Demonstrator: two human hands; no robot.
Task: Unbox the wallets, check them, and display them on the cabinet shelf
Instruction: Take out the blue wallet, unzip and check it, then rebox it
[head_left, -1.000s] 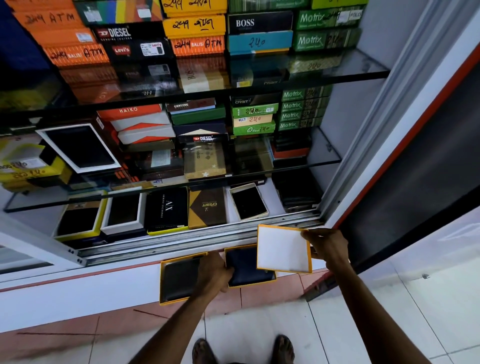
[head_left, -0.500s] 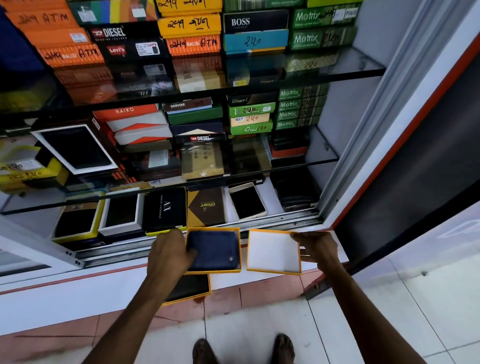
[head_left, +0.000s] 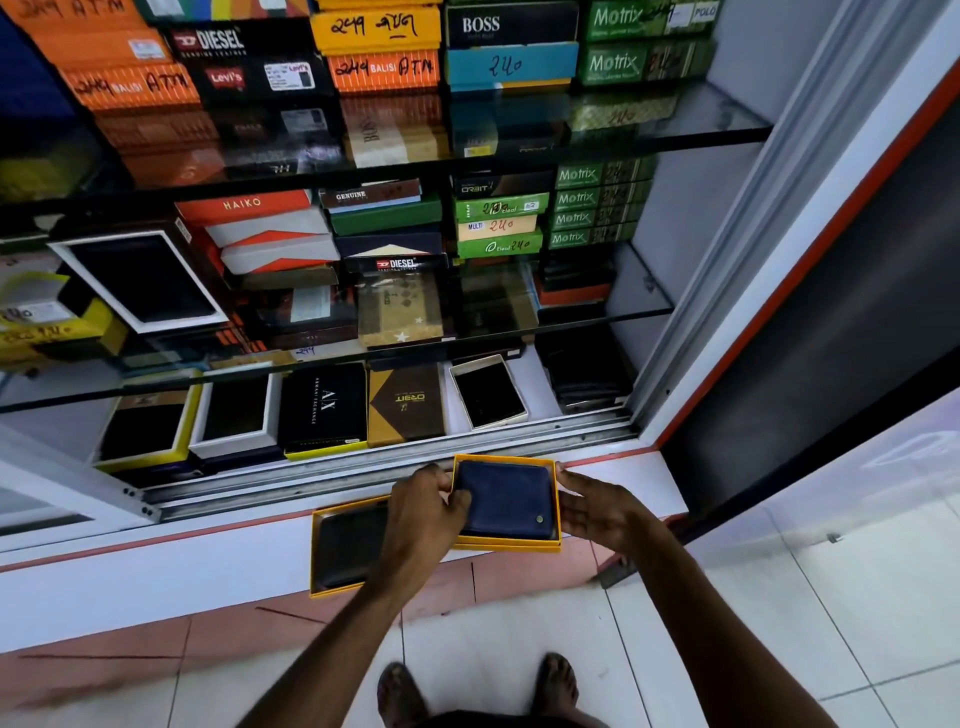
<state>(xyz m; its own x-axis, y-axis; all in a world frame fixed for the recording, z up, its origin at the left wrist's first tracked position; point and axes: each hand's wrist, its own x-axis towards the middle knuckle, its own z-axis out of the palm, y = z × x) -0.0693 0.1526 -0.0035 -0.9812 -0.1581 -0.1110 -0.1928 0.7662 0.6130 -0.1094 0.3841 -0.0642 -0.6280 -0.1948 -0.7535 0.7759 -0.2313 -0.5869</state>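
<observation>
Checking step, by the look of it: left hand (head_left: 423, 512) gripping yellow box (head_left: 506, 501) with blue wallet (head_left: 506, 499), lower centre; right hand (head_left: 597, 506) open, flat against box. Next: onto bottom shelf (head_left: 535, 384).

2 bare forearms with no sleeves, watch or rings showing lead to the left hand (head_left: 422, 519) and right hand (head_left: 602, 512). Near the bottom edge, 2 feet (head_left: 556, 683) show; any footwear is unclear.
</observation>
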